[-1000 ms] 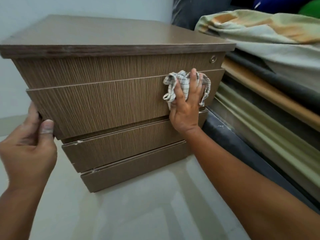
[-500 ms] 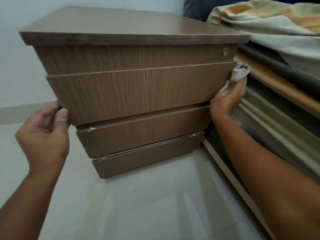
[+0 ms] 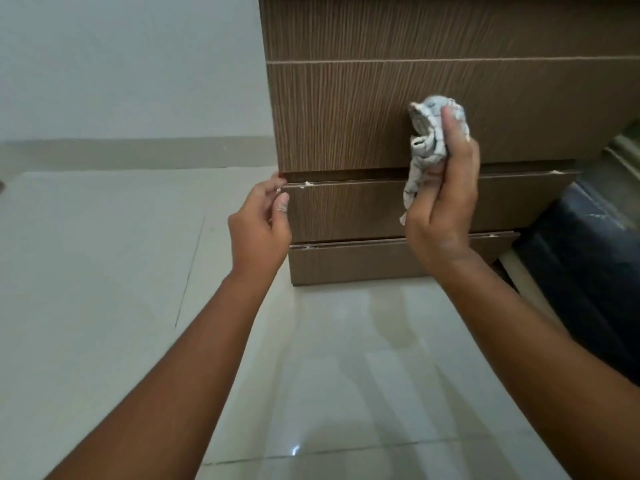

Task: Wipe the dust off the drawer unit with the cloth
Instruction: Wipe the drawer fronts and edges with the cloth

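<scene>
The brown wood-grain drawer unit [image 3: 346, 109] fills the upper right of the view, with its stacked drawer fronts facing me and its top out of frame. My right hand [image 3: 446, 209] grips a crumpled white checked cloth [image 3: 427, 140] and presses it against the large drawer front, near that drawer's lower edge. My left hand [image 3: 259, 226] pinches the left corner of the drawer below, fingers curled at the gap between the two fronts.
The unit stands on glossy pale floor tiles [image 3: 104, 271], with a light wall [image 3: 121, 64] behind on the left. A dark bed base or mattress edge [image 3: 588, 271] sits tight against the unit's right side.
The camera has dropped lower and closer. My right hand brought the cloth from the unit's right edge back onto the large drawer front. My left hand moved down to the lower drawer's left corner.
</scene>
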A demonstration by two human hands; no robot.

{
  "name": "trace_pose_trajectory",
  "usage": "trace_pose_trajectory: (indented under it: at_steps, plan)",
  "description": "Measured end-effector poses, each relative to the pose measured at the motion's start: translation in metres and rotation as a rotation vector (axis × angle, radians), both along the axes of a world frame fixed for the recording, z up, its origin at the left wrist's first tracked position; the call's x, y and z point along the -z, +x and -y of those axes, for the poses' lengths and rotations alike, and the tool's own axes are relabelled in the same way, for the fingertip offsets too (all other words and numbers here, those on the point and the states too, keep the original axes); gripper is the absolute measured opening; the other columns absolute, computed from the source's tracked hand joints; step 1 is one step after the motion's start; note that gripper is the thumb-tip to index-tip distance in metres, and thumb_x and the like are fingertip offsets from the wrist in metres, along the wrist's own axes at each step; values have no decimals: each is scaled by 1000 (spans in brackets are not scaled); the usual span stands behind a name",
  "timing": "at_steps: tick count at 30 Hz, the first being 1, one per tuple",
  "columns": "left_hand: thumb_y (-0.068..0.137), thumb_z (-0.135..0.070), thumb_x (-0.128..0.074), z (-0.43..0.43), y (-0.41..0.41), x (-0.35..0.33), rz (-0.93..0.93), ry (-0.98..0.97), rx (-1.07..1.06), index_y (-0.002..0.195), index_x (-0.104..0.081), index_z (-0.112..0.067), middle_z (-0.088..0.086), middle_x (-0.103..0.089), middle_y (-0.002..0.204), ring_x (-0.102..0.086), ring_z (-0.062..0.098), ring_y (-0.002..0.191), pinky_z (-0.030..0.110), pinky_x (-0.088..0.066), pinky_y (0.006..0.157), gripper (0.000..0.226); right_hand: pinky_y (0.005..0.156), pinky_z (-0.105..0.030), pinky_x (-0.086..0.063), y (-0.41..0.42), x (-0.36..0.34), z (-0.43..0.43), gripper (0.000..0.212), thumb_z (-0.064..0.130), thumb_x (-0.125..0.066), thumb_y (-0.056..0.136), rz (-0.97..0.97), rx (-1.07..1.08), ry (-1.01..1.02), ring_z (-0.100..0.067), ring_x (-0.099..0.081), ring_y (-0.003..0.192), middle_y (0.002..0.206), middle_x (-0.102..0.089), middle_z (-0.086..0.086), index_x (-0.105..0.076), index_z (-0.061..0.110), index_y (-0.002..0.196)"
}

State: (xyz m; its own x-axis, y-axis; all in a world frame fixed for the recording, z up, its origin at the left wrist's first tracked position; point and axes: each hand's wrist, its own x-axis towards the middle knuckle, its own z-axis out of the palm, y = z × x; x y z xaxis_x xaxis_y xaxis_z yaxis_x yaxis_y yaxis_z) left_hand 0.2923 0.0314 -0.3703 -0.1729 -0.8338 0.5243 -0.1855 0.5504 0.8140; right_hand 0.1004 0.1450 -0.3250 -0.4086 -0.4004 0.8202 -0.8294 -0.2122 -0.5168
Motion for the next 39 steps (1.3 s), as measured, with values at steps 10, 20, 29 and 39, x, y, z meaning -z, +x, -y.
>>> trace_pose_trajectory:
  at_steps: [10,20,29,39]
  plan:
    - [98,-6,-58,-18,4,10,-132,39,15,120,-67,-2,7,-74,118,-72,13,107,42,-59,92,25,93,-47,-50,45,14,25,34,6,-47,101,-186,-180,53,-31,-56,111,129,-53,-9,-44,15,134]
    - [93,-6,-58,-12,10,24,51,17,-40,82,-69,0,22,-58,61,-46,29,53,37,-45,51,17,89,-41,-39,73,39,51,23,28,-62,96,-515,178,342,-29,-61,107,116,-66,-7,-70,24,116]
    - [98,-7,-60,-20,1,16,-28,-36,-55,133,-62,0,-26,-62,114,-60,-22,88,2,-44,84,36,80,-40,-38,22,45,34,12,18,-62,93,-482,287,266,-30,-61,93,103,-67,-11,-71,13,98]
    - [99,-16,-62,-30,-13,20,-70,-22,-70,139,-58,-5,-44,-62,103,-59,-22,87,5,-46,87,42,90,-43,-40,-103,54,-30,22,17,-48,99,-435,437,227,-34,-60,103,109,-65,-17,-68,7,101]
